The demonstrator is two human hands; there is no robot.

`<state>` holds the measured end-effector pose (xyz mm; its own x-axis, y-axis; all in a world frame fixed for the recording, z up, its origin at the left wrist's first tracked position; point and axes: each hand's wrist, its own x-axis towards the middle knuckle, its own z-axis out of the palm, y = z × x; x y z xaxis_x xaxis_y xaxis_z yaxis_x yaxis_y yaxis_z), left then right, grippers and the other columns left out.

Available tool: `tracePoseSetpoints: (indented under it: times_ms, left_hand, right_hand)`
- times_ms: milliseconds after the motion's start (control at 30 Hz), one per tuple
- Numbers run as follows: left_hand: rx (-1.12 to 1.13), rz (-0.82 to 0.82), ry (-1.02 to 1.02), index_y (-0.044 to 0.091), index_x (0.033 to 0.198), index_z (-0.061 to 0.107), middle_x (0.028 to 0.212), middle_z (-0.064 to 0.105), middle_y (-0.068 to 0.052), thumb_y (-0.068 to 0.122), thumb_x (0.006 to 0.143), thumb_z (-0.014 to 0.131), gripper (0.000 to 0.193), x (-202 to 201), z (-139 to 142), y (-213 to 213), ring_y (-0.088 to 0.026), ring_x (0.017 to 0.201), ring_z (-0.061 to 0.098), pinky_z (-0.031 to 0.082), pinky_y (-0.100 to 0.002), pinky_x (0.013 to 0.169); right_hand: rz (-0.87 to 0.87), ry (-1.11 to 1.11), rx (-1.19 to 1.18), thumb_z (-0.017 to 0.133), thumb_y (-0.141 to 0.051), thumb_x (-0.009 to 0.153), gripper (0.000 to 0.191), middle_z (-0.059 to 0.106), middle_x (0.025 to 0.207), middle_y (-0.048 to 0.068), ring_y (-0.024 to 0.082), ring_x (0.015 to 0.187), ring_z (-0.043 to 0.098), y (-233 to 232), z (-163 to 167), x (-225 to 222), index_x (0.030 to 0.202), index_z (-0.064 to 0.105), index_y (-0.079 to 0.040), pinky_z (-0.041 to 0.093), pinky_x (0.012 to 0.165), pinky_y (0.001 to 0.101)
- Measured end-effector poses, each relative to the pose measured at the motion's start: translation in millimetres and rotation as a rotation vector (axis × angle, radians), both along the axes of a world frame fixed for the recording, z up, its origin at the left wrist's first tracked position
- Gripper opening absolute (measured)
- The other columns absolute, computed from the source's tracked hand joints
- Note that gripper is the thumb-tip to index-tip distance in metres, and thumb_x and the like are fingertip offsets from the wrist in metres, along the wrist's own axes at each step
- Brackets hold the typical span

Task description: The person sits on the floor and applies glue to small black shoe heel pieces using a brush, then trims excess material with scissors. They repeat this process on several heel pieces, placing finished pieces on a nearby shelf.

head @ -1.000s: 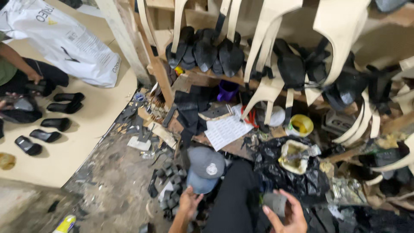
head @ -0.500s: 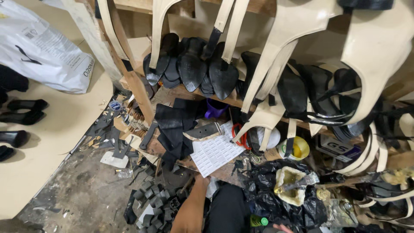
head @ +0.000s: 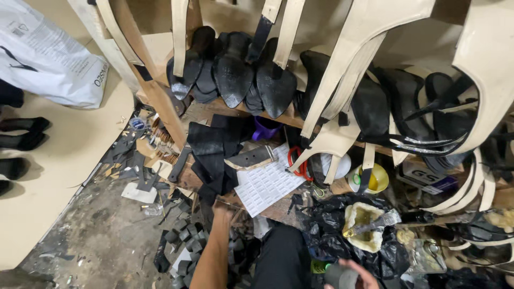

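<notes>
My left hand point(head: 221, 212) reaches up to the front edge of a wooden bench point(head: 270, 210), where a pile of black leather pieces point(head: 211, 150) hangs over. Its fingers are tucked against the leather, so I cannot see their grip. At the bottom edge, my right hand point(head: 360, 272) is closed around a dark grey heel block point(head: 339, 276). A white printed sheet point(head: 267, 184) and red-handled scissors point(head: 297, 160) lie on the bench just right of the leather.
Black soles point(head: 235, 75) stand on the shelf above, behind hanging cream straps point(head: 348, 69). A yellow pot point(head: 376, 179) and a crusted glue tub point(head: 364, 225) on black plastic sit right. Several grey heel blocks point(head: 184, 243) litter the floor; a white bag point(head: 48, 53) and black shoes point(head: 21, 134) lie left.
The view has tilted up and closer to the bench; a grey cap has left the view. My left hand rose to the bench edge. My right hand sank to the bottom edge, still holding the block.
</notes>
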<state>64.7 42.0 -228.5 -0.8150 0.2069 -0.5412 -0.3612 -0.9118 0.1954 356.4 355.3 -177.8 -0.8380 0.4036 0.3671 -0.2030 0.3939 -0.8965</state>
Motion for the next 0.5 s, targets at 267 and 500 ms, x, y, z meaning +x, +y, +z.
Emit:
tracePoseSetpoints:
  times_ms: [267, 500]
  left_hand:
    - [0.080, -0.172, 0.063, 0.003, 0.134, 0.053, 0.128, 0.066, -0.021, 0.067, 0.097, 0.024, 0.080, -23.5, -13.2, 3.8, -0.033, 0.090, 0.060, 0.048, -0.042, 0.071]
    - [-0.543, -0.537, -0.054, 0.007, 0.116, 0.060, 0.094, 0.061, -0.013, 0.039, 0.104, 0.041, 0.039, 47.7, 3.6, -3.8, -0.028, 0.077, 0.057, 0.052, -0.042, 0.070]
  right_hand:
    - [-0.018, -0.112, -0.129, 0.085, 0.000, 0.065, 0.079, 0.064, 0.131, 0.025, 0.031, 0.117, 0.069, -52.7, 79.7, -40.4, 0.135, 0.047, 0.001, 0.057, 0.097, 0.0451]
    - [0.066, 0.008, -0.078, 0.087, -0.003, 0.065, 0.080, 0.066, 0.128, 0.025, 0.030, 0.117, 0.068, -33.2, 44.9, -30.8, 0.135, 0.049, 0.000, 0.055, 0.100, 0.0454]
